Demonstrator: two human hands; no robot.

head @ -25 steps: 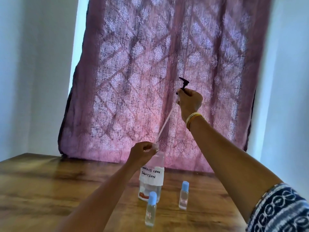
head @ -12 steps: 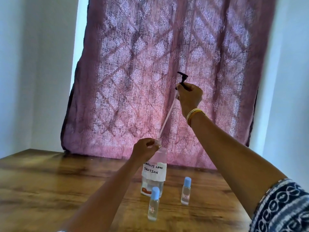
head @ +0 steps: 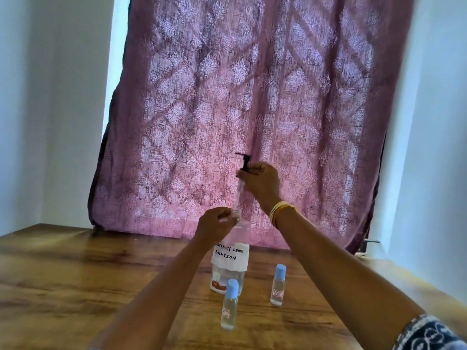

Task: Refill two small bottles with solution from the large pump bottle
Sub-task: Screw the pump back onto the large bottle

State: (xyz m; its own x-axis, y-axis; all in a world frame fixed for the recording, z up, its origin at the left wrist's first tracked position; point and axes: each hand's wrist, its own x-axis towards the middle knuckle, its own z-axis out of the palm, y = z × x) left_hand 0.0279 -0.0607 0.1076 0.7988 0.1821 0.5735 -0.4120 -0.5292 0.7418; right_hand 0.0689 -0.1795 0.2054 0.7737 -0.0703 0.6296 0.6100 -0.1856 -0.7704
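Note:
The large clear bottle (head: 231, 261) with a white handwritten label stands on the wooden table (head: 75, 286). My left hand (head: 216, 224) grips its neck. My right hand (head: 262, 184) holds the black pump head (head: 244, 161) above the bottle, and the clear dip tube (head: 238, 195) runs almost straight down into the bottle's mouth. Two small clear bottles with blue caps stand in front: one near me (head: 229, 308), one to the right (head: 278, 287). Both are capped and upright.
A purple patterned curtain (head: 252, 97) hangs behind the table's far edge. White walls stand on both sides. The table's right edge (head: 394, 281) runs diagonally near my right forearm.
My right hand has lowered the pump head and brought it leftward, so the dip tube now stands nearly upright over the bottle mouth instead of slanting. The left hand stays on the neck.

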